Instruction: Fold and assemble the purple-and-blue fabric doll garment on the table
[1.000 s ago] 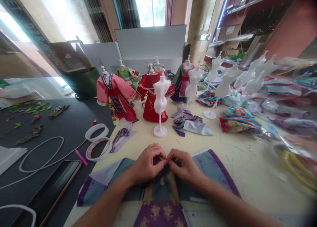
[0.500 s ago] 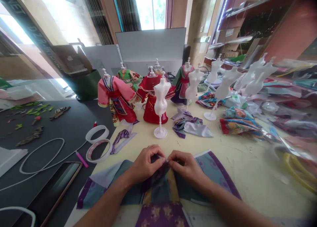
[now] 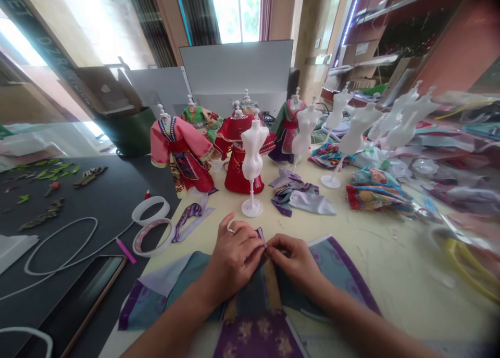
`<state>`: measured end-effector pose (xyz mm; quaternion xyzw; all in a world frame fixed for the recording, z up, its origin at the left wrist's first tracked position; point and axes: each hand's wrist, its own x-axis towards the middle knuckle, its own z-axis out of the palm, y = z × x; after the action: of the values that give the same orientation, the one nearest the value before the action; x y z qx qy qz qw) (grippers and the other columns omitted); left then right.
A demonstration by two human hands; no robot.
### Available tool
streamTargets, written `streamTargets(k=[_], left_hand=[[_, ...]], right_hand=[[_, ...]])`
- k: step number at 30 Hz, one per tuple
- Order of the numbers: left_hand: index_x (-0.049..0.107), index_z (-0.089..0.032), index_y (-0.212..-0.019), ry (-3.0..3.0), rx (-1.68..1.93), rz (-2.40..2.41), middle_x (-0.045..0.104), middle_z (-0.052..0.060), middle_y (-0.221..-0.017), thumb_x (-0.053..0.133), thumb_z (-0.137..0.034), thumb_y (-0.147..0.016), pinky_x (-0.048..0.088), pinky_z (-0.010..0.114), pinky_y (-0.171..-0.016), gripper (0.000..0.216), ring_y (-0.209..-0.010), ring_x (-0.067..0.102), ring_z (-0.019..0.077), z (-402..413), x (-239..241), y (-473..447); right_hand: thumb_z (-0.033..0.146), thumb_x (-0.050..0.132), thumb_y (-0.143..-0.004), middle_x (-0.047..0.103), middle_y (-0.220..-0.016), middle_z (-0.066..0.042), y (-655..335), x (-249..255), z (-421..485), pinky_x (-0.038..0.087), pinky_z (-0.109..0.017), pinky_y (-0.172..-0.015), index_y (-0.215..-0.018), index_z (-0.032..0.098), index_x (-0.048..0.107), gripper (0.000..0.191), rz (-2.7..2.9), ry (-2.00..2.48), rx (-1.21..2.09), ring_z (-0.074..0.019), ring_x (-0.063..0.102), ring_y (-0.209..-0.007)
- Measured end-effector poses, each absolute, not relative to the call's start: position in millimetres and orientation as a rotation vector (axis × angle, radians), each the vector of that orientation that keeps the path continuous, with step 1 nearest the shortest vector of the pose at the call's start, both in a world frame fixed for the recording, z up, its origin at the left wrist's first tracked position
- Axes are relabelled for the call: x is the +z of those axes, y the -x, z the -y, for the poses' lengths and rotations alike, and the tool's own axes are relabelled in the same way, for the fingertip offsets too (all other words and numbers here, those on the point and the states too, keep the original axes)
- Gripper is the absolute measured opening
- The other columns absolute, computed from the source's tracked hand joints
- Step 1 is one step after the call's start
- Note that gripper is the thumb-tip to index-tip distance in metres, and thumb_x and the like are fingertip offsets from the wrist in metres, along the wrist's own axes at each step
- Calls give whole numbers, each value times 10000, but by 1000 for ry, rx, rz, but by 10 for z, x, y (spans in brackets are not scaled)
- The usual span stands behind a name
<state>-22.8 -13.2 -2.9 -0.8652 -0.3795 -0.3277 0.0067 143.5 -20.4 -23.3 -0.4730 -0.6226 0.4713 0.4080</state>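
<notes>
Head camera view, looking down at two bare hands meeting at the near edge of a cream worktop. The left hand and the right hand are both clenched in a tight pinch, nearly touching, grasping a small fold of dark cloth at the centre. One ringed finger of the left hand lifts clear of the fold. The fold belongs to a flat patchwork garment of teal, lilac and gold panels with purple borders, spread out under both forearms. A purple floral panel lies at its near end.

Just beyond the left hand lies a purple ribbon, with two rolls of tape beside it. Farther ahead stand a bare white dress form, a red doll gown and a pink doll robe. To the right sit folded fabric scraps and a stack of printed cloth. A black mat lies along the worktop's left side.
</notes>
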Motion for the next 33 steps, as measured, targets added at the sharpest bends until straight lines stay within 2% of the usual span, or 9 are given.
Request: streamTargets(k=[9, 22, 33], left_hand=[[604, -196, -780, 2700, -1016, 1202, 634, 5, -760, 529, -144, -820, 261, 494, -1040, 100, -823, 556, 170, 157, -38, 207], [594, -206, -767, 2727, -1028, 1256, 624, 0, -738, 520, -154, -820, 277, 487, -1025, 104, -803, 551, 167, 150, -40, 196], [546, -197, -748, 2735, -1085, 1343, 598, -3, -724, 512, -124, -795, 304, 461, -1005, 93, -763, 543, 155, 165, -83, 151]], right_hand=[[148, 499, -759, 606, -650, -5, -1422, -228, 236, 425, -235, -611, -683, 158, 602, 128, 1678, 1209, 990, -141, 549, -640], [130, 488, -779, 600, -690, -25, -1433, -277, 260, 411, -256, -633, -697, 176, 578, 129, 1850, 1225, 713, -156, 542, -669], [131, 482, -789, 597, -692, -26, -1416, -289, 260, 400, -259, -634, -710, 186, 579, 137, 1915, 1232, 617, -155, 533, -667]])
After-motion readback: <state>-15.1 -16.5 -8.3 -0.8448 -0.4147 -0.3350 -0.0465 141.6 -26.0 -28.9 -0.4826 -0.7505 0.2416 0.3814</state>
